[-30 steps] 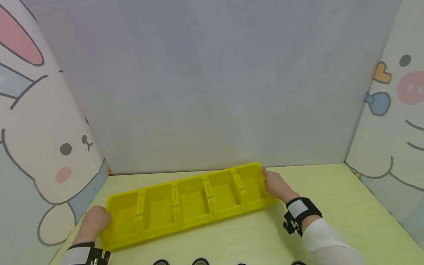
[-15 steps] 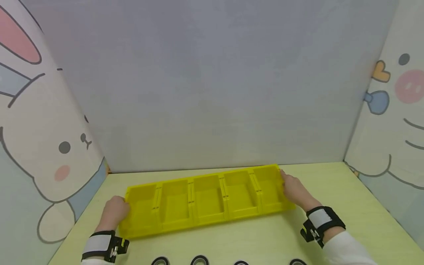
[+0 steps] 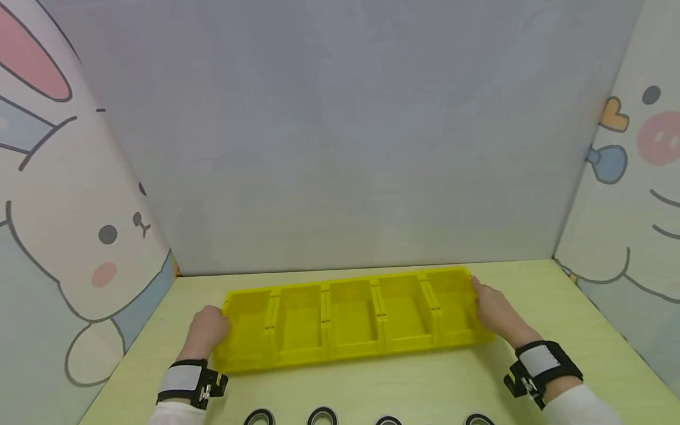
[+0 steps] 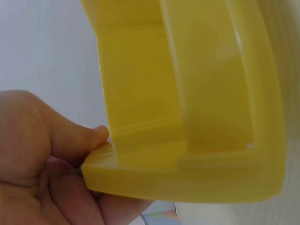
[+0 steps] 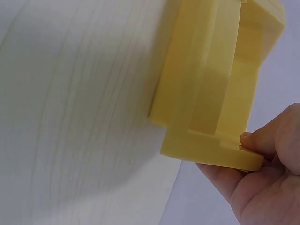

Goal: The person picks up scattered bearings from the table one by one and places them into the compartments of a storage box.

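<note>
A long yellow bin (image 3: 353,348) with several compartments spans the middle of the head view, its right end farther back than its left. My left hand (image 3: 209,327) grips the left end wall; in the left wrist view the thumb (image 4: 96,138) lies on the inner side of the rim and fingers pass underneath. At the other end my right hand (image 3: 496,310) pinches the right wall, thumb (image 5: 255,140) over the rim and fingers below. No contents show in the compartments. Whether the bin touches the table cannot be told.
Several round black-rimmed bearings, among them one bearing (image 3: 322,416), lie along the near edge of the head view, partly cut off. A grey wall (image 3: 345,147) rises behind the pale table (image 3: 574,330). Cartoon-printed panels (image 3: 79,283) stand on both sides.
Both hands have carried the yellow bin to the right. Its left end has moved slightly back and its slant has lessened. The grips look the same.
</note>
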`<action>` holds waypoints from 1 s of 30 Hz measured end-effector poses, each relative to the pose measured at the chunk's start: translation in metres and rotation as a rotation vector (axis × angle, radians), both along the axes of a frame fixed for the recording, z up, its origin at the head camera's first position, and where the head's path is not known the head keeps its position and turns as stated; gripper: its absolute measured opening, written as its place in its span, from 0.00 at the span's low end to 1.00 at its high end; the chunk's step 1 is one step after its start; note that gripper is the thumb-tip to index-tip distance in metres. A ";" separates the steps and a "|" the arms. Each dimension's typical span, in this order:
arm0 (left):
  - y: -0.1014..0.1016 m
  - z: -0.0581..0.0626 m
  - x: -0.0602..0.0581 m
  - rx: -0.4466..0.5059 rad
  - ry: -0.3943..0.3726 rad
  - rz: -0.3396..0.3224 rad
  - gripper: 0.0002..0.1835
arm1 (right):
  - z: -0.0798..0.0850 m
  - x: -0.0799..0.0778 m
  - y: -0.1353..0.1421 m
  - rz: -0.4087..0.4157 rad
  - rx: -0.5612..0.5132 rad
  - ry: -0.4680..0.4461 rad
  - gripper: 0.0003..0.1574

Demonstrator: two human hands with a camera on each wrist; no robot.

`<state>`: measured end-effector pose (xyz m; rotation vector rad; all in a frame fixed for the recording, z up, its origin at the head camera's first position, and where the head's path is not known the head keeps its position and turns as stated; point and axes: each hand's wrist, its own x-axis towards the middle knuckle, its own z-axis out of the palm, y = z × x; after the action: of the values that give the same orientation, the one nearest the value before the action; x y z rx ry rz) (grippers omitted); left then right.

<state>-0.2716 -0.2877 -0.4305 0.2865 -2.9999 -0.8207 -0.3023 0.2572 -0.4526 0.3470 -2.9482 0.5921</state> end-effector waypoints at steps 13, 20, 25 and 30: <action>0.026 0.000 -0.010 0.030 -0.047 0.007 0.11 | 0.004 0.009 0.026 -0.023 0.007 -0.022 0.31; 0.028 0.003 -0.011 0.035 -0.059 0.012 0.11 | 0.004 0.010 0.026 -0.028 -0.001 -0.008 0.31; 0.028 0.002 -0.012 0.025 -0.036 -0.005 0.11 | 0.005 0.009 0.032 0.000 0.005 -0.037 0.32; 0.025 0.001 -0.010 0.034 -0.022 -0.032 0.12 | 0.014 0.013 0.042 0.063 0.012 -0.005 0.38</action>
<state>-0.2816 -0.2625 -0.4291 0.2509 -3.0206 -0.8771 -0.2894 0.2995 -0.4390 0.4422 -2.9560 0.5836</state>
